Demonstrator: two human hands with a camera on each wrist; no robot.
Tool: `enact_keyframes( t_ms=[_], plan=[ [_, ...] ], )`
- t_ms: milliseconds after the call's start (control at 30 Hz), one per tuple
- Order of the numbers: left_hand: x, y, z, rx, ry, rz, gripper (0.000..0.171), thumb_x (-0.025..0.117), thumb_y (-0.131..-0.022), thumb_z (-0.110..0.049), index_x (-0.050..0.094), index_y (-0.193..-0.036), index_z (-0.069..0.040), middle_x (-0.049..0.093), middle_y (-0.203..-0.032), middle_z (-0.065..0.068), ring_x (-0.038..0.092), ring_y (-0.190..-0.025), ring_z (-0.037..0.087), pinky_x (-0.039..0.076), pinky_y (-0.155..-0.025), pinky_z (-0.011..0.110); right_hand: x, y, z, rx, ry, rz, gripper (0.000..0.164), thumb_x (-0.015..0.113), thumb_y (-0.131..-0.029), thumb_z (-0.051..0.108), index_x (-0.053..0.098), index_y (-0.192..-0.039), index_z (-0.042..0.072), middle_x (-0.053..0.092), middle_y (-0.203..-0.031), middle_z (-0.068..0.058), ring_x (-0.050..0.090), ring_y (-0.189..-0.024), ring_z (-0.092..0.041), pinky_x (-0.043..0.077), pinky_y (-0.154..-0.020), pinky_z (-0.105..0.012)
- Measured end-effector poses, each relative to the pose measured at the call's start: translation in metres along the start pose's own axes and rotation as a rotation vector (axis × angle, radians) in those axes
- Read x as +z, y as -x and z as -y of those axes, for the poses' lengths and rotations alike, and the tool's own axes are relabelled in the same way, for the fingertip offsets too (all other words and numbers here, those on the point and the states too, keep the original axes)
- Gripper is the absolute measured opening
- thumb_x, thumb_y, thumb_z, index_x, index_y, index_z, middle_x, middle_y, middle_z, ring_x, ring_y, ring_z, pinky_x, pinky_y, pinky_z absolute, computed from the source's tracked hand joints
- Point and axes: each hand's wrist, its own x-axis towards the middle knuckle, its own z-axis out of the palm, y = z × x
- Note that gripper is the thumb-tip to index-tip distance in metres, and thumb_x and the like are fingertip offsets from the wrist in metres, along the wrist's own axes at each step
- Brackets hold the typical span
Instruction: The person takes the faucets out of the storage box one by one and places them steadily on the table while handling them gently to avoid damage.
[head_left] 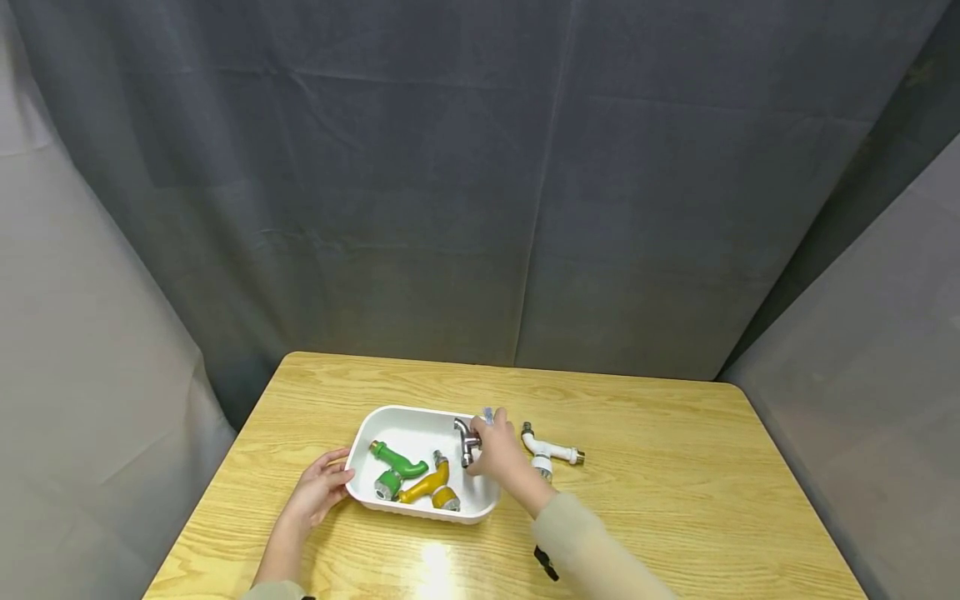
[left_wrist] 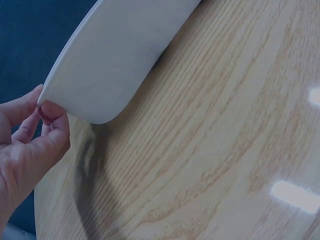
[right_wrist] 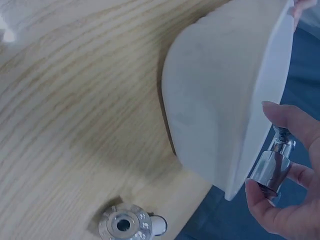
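A white plastic basin stands on the table, its left rim pinched between the thumb and fingers of my left hand. In the left wrist view the thumb and fingertips close on the basin wall. My right hand grips a chrome faucet over the basin's right end. The right wrist view has that faucet between thumb and fingers, right at the rim. A green faucet and a yellow faucet lie inside the basin. Beyond the right hand shows a small light-blue piece.
A white faucet with metal ends lies on the table to the right of the basin, partly behind my right hand. The wooden table extends to the right. Grey curtains hang behind it and at both sides.
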Motion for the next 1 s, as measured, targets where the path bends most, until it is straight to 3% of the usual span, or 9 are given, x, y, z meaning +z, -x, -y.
enact_keyframes(
  t_ms=[400,767,1000],
  plan=[
    [0.001,-0.001,0.000,-0.001,0.010,-0.011,0.049,0.053,-0.085,0.008,0.036,-0.131,0.005,0.055,-0.096,0.009,0.054,-0.082,0.017,0.048,-0.069,0.027,-0.028,0.008,-0.017,-0.009,-0.064,-0.114,0.050,0.087,-0.051,0.013,0.059,-0.093,0.012,0.039,-0.104,-0.018,0.047,-0.089,-0.031,0.049,-0.073,-0.042],
    [0.001,0.000,0.000,-0.001,-0.007,-0.016,0.048,0.052,-0.087,0.007,0.036,-0.132,0.005,0.054,-0.097,0.010,0.054,-0.082,0.017,0.048,-0.069,0.026,-0.055,0.015,-0.061,0.074,-0.102,-0.240,0.054,0.087,-0.052,0.014,0.058,-0.097,0.007,0.038,-0.110,-0.027,0.048,-0.093,-0.040,0.046,-0.078,-0.049],
    [0.001,0.001,-0.001,0.000,-0.010,-0.012,0.049,0.054,-0.086,0.006,0.035,-0.132,0.004,0.054,-0.099,0.011,0.054,-0.083,0.017,0.048,-0.069,0.026,-0.067,0.024,-0.090,0.167,-0.089,-0.241,0.055,0.085,-0.056,0.014,0.057,-0.102,0.004,0.033,-0.116,-0.030,0.048,-0.092,-0.042,0.044,-0.075,-0.050]
  ],
)
